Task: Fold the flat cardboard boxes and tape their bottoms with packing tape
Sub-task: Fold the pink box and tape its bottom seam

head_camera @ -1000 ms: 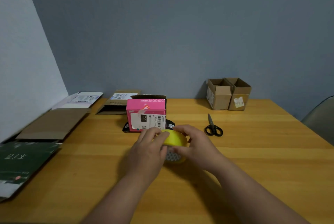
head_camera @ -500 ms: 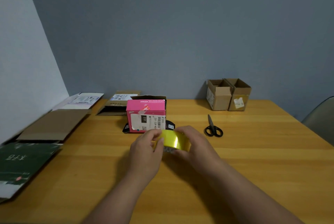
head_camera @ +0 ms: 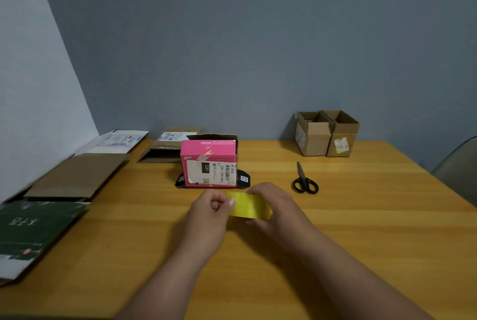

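Note:
A yellow roll of packing tape (head_camera: 247,205) is held just above the wooden table (head_camera: 361,229), near its middle. My right hand (head_camera: 273,206) wraps the roll from the right. My left hand (head_camera: 210,212) pinches the roll's left edge with thumb and fingertips. Just behind the hands stands a pink folded box (head_camera: 208,163) with a white shipping label, its black flaps spread on the table. Flat cardboard boxes (head_camera: 77,175) lie along the table's left side.
Black scissors (head_camera: 304,180) lie right of the pink box. Two folded brown boxes (head_camera: 326,133) stand at the back right by the wall. A dark green flat box (head_camera: 33,229) lies at the near left. A chair back (head_camera: 459,164) shows at the right edge.
The tape roll has turned in my hands, from showing its hollow core to showing its yellow outer band. My left hand's fingers have moved to the roll's left edge.

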